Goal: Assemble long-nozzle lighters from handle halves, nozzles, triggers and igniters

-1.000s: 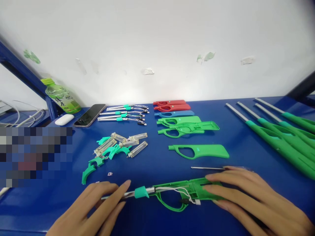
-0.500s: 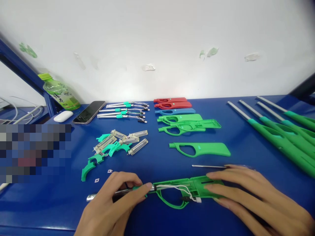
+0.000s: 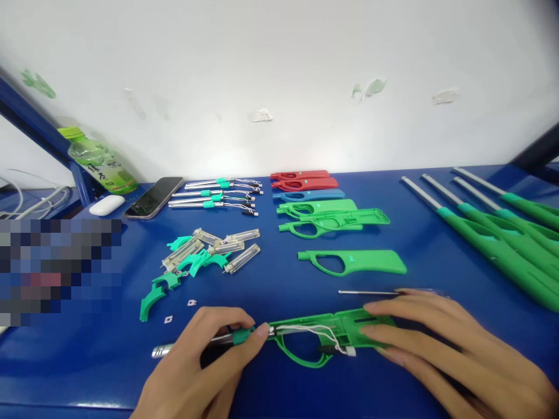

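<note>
- Head view: my hands are apart. My left hand (image 3: 205, 361), at 7 o'clock from the middle, pinches a shiny tube (image 3: 161, 350) by its teal collar (image 3: 241, 336).
- My right hand (image 3: 449, 343), at 4 o'clock, holds the fat end of an open green shell (image 3: 354, 329).
- That shell is at 5 o'clock, hollow side up on the blue tabletop (image 3: 279, 390). The tube's inner end is at its thin end. I can't tell if it sits all the way in.
- White wires (image 3: 302, 329) run from the tube along the shell. The black piece (image 3: 328, 349) and white plug (image 3: 350, 351) are by its near edge, and the plug pokes out past it.
- I think the step right now is lining the tube up with the shell. A move from here calls for a soft pinch on the left, the shell kept flat on the right, and care not to tug the wires.
- A closed green shell (image 3: 371, 262) and a thin metal rod (image 3: 367, 293) lie at 4 o'clock. I can't see if my right hand touches the rod.
- Clear little tanks (image 3: 242, 259) and teal bits (image 3: 152, 301) lie at 8 o'clock.
</note>
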`<state>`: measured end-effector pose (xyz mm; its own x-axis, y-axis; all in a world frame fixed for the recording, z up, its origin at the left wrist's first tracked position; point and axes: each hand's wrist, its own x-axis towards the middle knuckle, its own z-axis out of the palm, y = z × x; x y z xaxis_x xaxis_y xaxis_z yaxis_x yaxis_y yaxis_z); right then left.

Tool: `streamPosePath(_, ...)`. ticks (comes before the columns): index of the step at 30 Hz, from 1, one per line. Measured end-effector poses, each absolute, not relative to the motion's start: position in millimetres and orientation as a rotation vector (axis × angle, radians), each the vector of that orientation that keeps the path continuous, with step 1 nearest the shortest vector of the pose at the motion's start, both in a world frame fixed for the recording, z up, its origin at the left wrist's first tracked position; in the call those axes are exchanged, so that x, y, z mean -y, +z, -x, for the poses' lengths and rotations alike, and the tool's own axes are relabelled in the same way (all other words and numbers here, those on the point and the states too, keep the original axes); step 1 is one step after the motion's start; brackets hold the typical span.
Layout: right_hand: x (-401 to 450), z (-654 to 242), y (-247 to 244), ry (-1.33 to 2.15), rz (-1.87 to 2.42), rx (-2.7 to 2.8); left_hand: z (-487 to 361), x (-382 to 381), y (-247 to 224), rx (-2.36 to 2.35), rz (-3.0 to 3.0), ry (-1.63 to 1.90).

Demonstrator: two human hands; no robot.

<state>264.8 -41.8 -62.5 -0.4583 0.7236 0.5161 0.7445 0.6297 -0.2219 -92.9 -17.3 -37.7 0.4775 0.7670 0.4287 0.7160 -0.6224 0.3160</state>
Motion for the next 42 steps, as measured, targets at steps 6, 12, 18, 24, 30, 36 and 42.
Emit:
streamPosePath(6, 44.8, -267.8, -63.2, -0.060, 1.127, 2.302, 94.9, 15.3, -38.4, -1.348, -2.648, 0.775)
streamPosePath(12, 41.2, -267.6, -61.2, -0.038, 1.168, 2.310, 92.1, 16.7, -35.9, -1.357, -2.726, 0.652)
streamPosePath(18, 40.4, -265.9, -64.2, -0.047, 1.109, 2.321, 90.7, 12.3, -36.1, -1.321, -2.799, 0.651)
streamPosePath(24, 40.5, -267.7, -63.5, -0.036, 1.106, 2.346, 92.5, 12.1, -35.5, -1.256, -2.857, 0.629)
streamPosePath(30, 38.4, -264.3, -57.1, 0.040, 1.116, 2.330, 94.3, 13.6, -35.2, -1.240, -2.892, 0.613)
streamPosePath(36, 36.5, -257.5, -51.5, 0.042, 1.156, 2.289, 104.9, 10.8, -36.0, -1.157, -2.991, 0.520)
streamPosePath(42, 42.5, -249.7, -46.1, -0.055, 1.221, 2.237, 107.0, 7.1, -35.5, -1.113, -3.031, 0.513)
